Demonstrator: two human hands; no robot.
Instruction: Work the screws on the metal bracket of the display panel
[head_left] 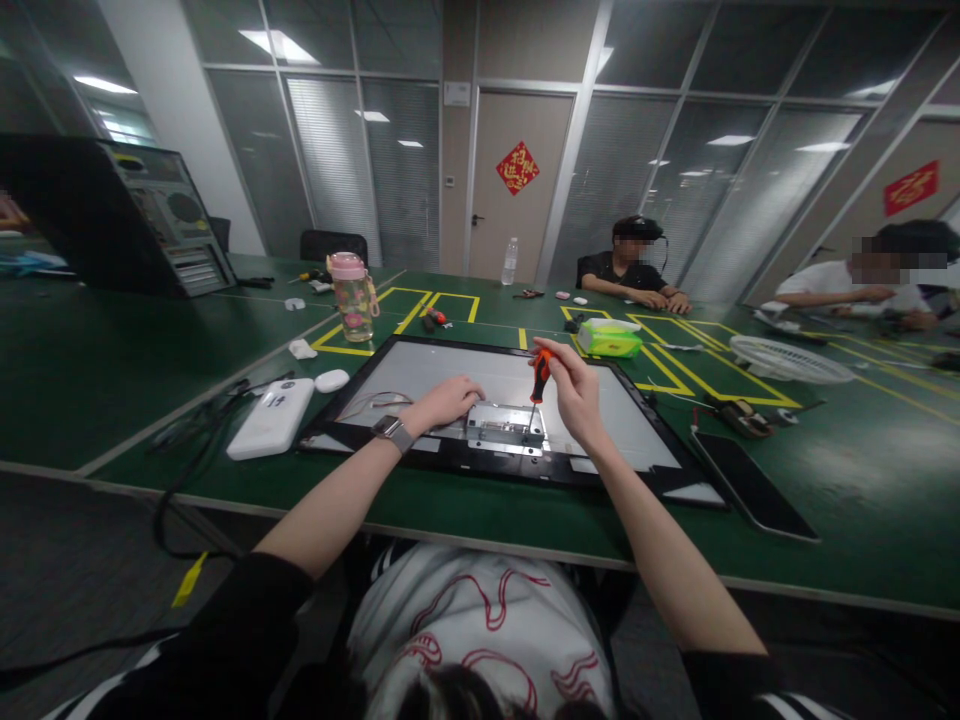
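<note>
A flat display panel (420,365) with a black frame and grey back lies on the green table in front of me. Near its front edge sits a silver metal bracket (491,445). My right hand (576,390) grips a red and black screwdriver (541,378), held nearly upright with its tip down at the bracket's right part. My left hand (450,402) rests on the panel at the bracket's left side, its fingers partly stretched out. A thin cable (375,400) lies on the panel by my left wrist, which wears a watch.
Left of the panel are a white power bank (271,420), a white earbud case (331,381) and black cables. A pink-lidded bottle (350,300) stands behind. Right lie a dark phone (750,482) and a green tissue pack (609,338). Other people sit across the table.
</note>
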